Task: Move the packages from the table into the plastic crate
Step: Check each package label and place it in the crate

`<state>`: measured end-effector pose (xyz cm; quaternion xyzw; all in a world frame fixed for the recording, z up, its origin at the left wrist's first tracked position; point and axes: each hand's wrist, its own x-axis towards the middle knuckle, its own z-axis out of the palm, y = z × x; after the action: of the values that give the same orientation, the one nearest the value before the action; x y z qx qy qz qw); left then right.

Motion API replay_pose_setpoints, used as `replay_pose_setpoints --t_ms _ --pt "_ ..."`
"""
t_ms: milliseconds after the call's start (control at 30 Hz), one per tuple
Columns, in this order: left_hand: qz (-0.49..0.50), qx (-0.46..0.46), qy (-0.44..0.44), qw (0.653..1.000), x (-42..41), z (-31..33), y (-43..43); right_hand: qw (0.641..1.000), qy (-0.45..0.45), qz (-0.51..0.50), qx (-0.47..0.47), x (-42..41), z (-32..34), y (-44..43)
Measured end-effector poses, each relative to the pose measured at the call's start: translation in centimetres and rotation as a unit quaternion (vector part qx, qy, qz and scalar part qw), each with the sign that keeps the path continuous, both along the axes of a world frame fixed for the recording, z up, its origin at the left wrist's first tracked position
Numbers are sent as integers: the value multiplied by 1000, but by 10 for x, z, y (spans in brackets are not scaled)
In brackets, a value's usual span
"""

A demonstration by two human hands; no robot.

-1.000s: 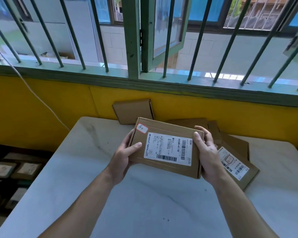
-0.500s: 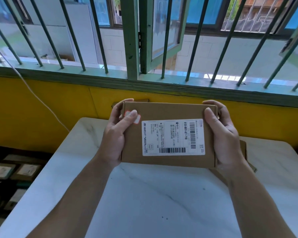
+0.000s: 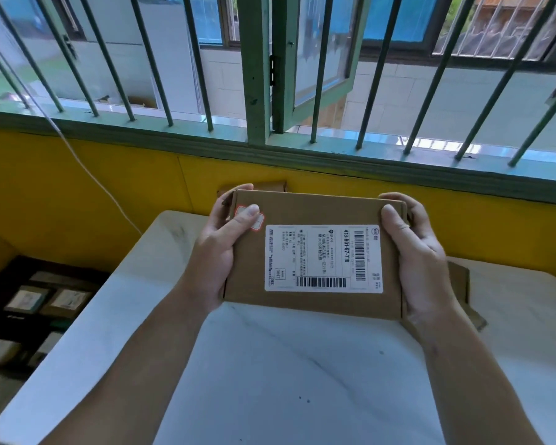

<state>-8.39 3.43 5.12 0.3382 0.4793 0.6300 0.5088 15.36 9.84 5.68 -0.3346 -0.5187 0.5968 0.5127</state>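
I hold a flat brown cardboard package [image 3: 312, 213] with a white shipping label up above the white marble table [image 3: 286, 380], label facing me. My left hand [image 3: 222, 252] grips its left end, thumb on a small red-edged sticker. My right hand [image 3: 421, 261] grips its right end. More brown packages [image 3: 459, 284] lie on the table behind it, mostly hidden. A dark plastic crate [image 3: 0, 284] stands on the floor at the lower left, with several labelled packages [image 3: 68, 300] inside.
A yellow wall [image 3: 77, 194] rises right behind the table, under a green barred window [image 3: 257, 91]. A white cable [image 3: 87, 175] hangs down the wall at the left. One package [image 3: 254, 185] leans against the wall behind the held one.
Over the last second I have lifted the package off the pile and tilted it up so its label faces me. Since half a second ago it has hardly moved.
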Motion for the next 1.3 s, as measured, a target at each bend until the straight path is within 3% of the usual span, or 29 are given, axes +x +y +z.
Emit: replay_pose_setpoints --t_ms 167,367,667,900,1300 --pt "61 -128 36 989 -13 -47 -36 994 -31 26 -102 -33 -53 -4" --pt "140 -216 38 965 -64 -105 -124 977 -64 92 -181 -114 -103 -37" --pt "287 -227 -41 930 -204 -133 -260 952 -132 209 -183 -298 -130 -135" --pt "342 -236 -61 908 -335 -149 -362 927 -190 276 -170 -453 -142 -219" --pt "358 -279 -69 889 -521 -209 -366 914 -226 272 -199 -648 -203 -219"
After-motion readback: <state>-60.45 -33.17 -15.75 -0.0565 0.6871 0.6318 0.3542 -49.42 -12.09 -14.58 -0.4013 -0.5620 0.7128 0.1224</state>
